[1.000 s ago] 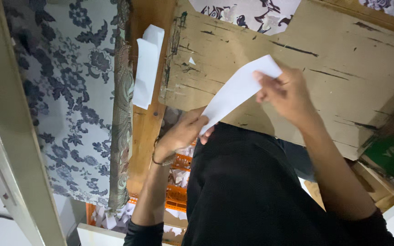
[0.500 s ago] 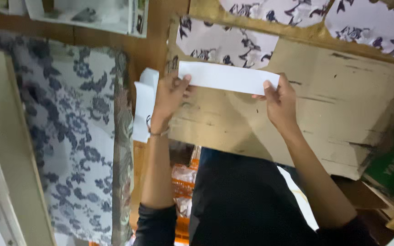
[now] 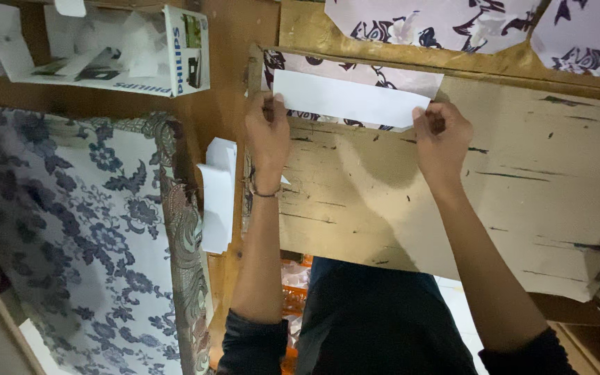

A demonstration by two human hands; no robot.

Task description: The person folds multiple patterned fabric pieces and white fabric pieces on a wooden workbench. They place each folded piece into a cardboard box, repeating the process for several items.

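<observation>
A long white paper strip point(image 3: 348, 101) lies flat at the far side of a worn, pale wooden board point(image 3: 522, 201). My left hand point(image 3: 267, 135) grips the strip's left end with fingers curled on it. Its right end is pinched by my right hand point(image 3: 441, 139). The strip overlaps a white fabric piece with a dark floral print point(image 3: 362, 73) that lies under its far edge. Both forearms reach out from dark sleeves over my dark-clothed lap.
A stack of folded white paper pieces point(image 3: 218, 194) rests on the brown wooden surface to the left. A blue-and-white floral cloth point(image 3: 98, 229) covers the left side. An open white cardboard box point(image 3: 119, 48) sits at top left. More printed fabric pieces point(image 3: 453, 21) lie along the top.
The strip was held tilted in the air by my right hand a second ago; both hands now hold it by its ends, pushed farther away and laid flat at the board's far edge.
</observation>
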